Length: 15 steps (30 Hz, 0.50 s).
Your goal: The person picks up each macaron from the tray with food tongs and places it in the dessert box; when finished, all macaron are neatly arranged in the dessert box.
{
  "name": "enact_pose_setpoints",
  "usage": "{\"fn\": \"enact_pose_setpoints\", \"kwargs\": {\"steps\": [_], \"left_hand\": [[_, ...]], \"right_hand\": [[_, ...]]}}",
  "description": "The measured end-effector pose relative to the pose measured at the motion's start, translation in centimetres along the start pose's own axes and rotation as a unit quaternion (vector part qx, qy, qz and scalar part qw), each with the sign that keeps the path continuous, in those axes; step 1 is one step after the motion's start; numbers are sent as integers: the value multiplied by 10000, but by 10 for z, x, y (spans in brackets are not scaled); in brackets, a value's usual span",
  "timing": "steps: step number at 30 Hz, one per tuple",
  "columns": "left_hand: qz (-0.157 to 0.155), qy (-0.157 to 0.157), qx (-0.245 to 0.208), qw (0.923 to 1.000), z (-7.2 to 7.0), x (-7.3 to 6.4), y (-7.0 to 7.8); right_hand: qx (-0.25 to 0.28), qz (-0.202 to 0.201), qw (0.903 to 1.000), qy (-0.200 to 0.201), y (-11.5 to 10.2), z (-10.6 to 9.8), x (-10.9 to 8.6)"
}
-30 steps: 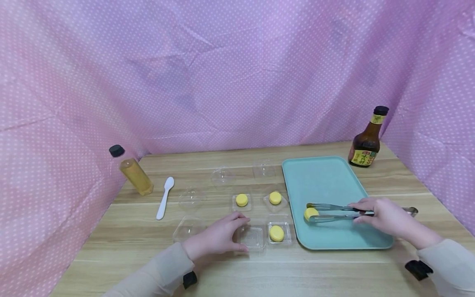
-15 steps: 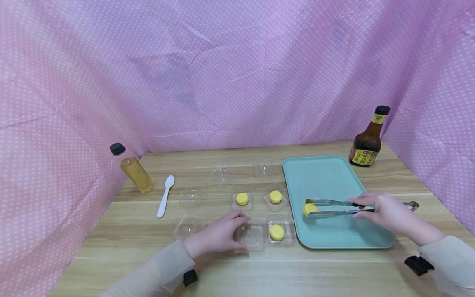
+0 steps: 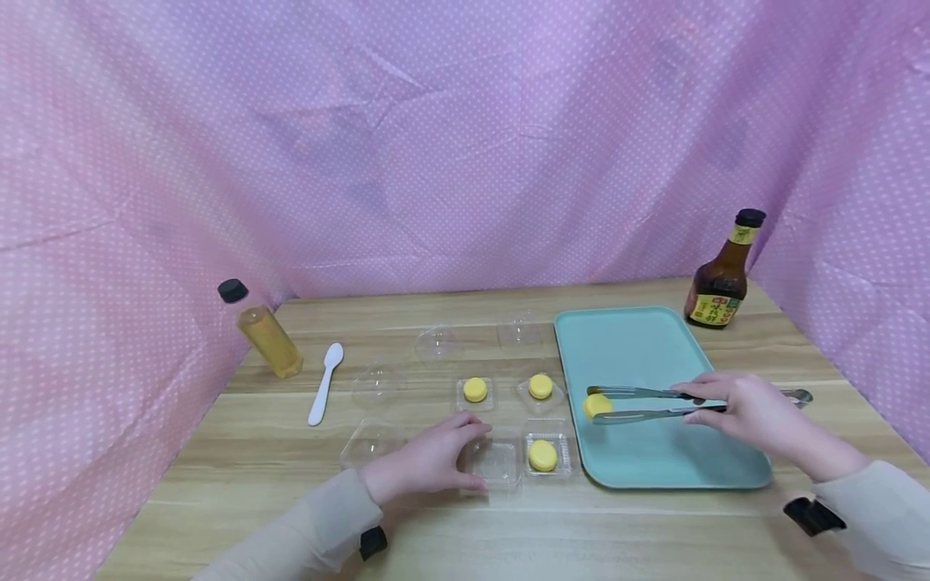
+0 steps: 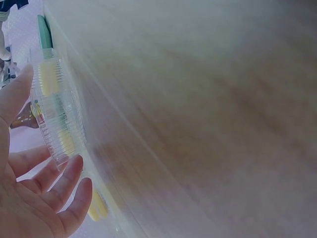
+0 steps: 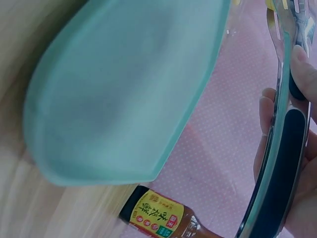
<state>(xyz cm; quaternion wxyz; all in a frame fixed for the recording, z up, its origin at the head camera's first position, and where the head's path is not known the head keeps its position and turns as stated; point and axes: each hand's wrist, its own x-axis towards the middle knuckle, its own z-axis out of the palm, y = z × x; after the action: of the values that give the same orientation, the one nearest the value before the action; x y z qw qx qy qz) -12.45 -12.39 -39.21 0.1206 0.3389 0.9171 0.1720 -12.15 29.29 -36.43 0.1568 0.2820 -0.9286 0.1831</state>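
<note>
My right hand [image 3: 759, 411] grips metal tongs [image 3: 643, 416], whose dark handle pad [image 5: 285, 163] shows in the right wrist view. Between the tong tips sits a yellow macaron [image 3: 597, 406], over the left part of the teal tray [image 3: 632, 339]. My left hand [image 3: 429, 461] lies beside a small clear plastic box [image 3: 497, 466], thumb and loosely bent fingers at its near-left side. In the left wrist view the fingers [image 4: 67, 183] spread along the ribbed box wall. Macarons sit in three other clear boxes, one with a macaron [image 3: 542, 456] just right of this box.
Several clear domed lids [image 3: 439, 343] lie behind and left of the boxes. A white spoon [image 3: 324, 386] and a bottle of amber liquid [image 3: 269, 339] are at the left. A dark sauce bottle [image 3: 718, 282] stands behind the tray's right side, before a pink dotted curtain [image 3: 465, 161].
The tongs and the macaron have moved left across the tray, toward its left rim, and their tips have drawn in on the macaron. The left hand stays put beside the box.
</note>
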Motion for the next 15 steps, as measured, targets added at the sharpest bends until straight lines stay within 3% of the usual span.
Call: {"fn": "enact_pose_setpoints", "kwargs": {"steps": [15], "left_hand": [[17, 13, -108, 9999, 0, 1, -1]], "right_hand": [[406, -579, 9970, 329, -23, 11, 18]]}}
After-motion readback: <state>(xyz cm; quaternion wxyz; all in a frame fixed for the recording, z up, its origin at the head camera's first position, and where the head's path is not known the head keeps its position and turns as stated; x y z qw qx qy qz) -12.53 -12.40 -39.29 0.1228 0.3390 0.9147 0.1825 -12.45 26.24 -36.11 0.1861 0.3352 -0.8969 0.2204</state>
